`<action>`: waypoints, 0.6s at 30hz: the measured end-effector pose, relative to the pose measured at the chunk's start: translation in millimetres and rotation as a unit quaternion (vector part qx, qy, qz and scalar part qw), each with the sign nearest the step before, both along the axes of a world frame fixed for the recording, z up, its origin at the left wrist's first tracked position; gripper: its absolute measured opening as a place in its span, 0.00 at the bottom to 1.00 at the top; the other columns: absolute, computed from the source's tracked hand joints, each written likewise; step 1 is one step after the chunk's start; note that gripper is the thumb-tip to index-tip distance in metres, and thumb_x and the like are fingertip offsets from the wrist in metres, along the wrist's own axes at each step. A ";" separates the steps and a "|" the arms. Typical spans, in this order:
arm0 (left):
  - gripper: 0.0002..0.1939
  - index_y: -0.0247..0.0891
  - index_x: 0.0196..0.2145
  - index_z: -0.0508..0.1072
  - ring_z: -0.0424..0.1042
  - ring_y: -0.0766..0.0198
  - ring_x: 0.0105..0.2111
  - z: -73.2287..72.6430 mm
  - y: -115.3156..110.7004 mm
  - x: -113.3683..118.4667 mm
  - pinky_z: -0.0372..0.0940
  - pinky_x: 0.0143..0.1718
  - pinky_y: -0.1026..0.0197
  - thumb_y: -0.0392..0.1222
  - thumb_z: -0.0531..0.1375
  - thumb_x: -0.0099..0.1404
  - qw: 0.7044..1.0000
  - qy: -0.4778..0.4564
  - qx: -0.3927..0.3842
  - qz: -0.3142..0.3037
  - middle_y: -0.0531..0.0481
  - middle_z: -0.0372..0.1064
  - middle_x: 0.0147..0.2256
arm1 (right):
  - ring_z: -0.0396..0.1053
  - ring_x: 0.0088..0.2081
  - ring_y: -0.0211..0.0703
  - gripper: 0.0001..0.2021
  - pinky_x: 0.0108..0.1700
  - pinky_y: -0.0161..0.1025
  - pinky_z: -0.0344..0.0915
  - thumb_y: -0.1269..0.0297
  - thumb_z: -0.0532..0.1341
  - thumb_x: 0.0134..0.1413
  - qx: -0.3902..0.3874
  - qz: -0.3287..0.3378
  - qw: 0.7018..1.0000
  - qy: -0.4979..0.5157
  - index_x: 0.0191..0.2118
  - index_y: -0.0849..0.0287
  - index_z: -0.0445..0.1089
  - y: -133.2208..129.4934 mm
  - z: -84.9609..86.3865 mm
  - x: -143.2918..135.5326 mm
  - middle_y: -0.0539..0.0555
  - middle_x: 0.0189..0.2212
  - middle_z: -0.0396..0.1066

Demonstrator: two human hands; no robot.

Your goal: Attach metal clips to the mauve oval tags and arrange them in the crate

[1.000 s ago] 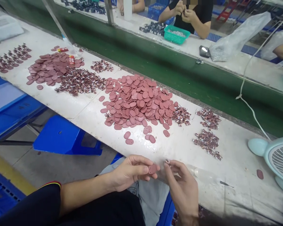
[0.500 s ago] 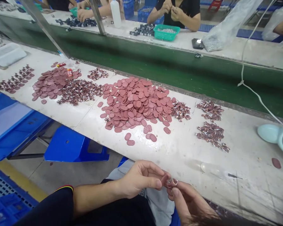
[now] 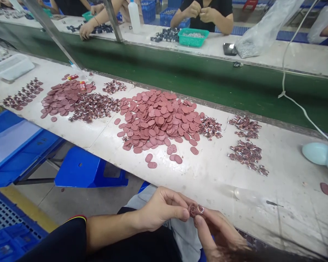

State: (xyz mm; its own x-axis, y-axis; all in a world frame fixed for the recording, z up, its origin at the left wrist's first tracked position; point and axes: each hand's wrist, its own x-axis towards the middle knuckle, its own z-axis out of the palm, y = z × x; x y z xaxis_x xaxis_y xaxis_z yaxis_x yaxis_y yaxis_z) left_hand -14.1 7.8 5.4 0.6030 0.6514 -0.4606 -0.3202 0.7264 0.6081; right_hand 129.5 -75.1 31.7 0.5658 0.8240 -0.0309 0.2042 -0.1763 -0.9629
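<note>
My left hand (image 3: 164,209) and my right hand (image 3: 218,227) meet over my lap at the table's front edge. Between their fingertips is a small reddish-brown figurine (image 3: 200,209) with a pale ring-like detail. Against it the left fingers pinch a reddish oval disc (image 3: 191,210), partly hidden by the thumb. My right thumb and forefinger close on the figurine. On the table ahead lies a large heap of reddish oval discs (image 3: 158,120), some loose at its front. Small brown figurines (image 3: 210,128) are piled at the heap's right side.
More figurine clusters (image 3: 244,152) lie to the right, near a pale blue fan (image 3: 315,154) and a clear bottle (image 3: 243,194). Leftward are another disc pile (image 3: 60,98) and a white tray (image 3: 11,67). Beyond the green belt (image 3: 164,67), co-workers sit near a green basket (image 3: 193,37). A blue stool (image 3: 79,167) stands below.
The disc and figurine have turned slightly between my fingertips and sit closer together. Across the belt, a co-worker's arm has reached down and forward to the table edge. The view has shifted slightly.
</note>
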 end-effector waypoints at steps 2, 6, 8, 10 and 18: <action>0.15 0.39 0.25 0.88 0.87 0.50 0.44 1.4 -0.6 0.3 0.79 0.44 0.57 0.49 0.85 0.48 1.000 0.012 0.003 0.001 0.37 0.89 0.44 | 0.85 0.37 0.45 0.08 0.37 0.36 0.84 0.49 0.75 0.54 -0.003 -0.006 1.000 0.022 0.41 0.34 0.87 -0.7 2.0 -0.5 0.47 0.36 0.87; 0.15 0.39 0.26 0.88 0.87 0.51 0.43 3.2 -1.4 1.4 0.79 0.45 0.56 0.50 0.84 0.49 1.000 0.012 0.015 0.000 0.37 0.89 0.44 | 0.84 0.38 0.50 0.08 0.34 0.42 0.84 0.48 0.75 0.55 -0.017 0.001 0.999 0.045 0.40 0.36 0.87 -1.3 7.0 0.1 0.51 0.37 0.87; 0.14 0.39 0.26 0.89 0.87 0.52 0.43 3.0 -1.8 2.2 0.78 0.45 0.57 0.49 0.84 0.50 1.000 0.009 0.018 -0.002 0.37 0.89 0.44 | 0.83 0.36 0.49 0.07 0.35 0.42 0.83 0.48 0.75 0.54 -0.021 -0.001 0.999 0.049 0.39 0.36 0.87 -0.7 10.2 0.7 0.50 0.35 0.86; 0.14 0.39 0.27 0.89 0.87 0.53 0.42 2.5 -2.2 3.4 0.78 0.45 0.58 0.49 0.84 0.51 1.000 0.003 0.021 -0.002 0.37 0.89 0.44 | 0.82 0.36 0.47 0.06 0.36 0.40 0.83 0.48 0.76 0.53 -0.025 -0.008 0.998 0.056 0.38 0.35 0.87 -0.5 12.9 0.3 0.49 0.33 0.85; 0.13 0.37 0.27 0.89 0.86 0.53 0.42 3.6 -3.5 11.1 0.78 0.46 0.57 0.46 0.84 0.52 0.999 0.013 0.036 -0.005 0.38 0.89 0.42 | 0.82 0.36 0.46 0.06 0.39 0.41 0.84 0.53 0.76 0.56 0.000 -0.018 0.995 0.096 0.40 0.37 0.87 -9.0 3.7 7.3 0.48 0.33 0.85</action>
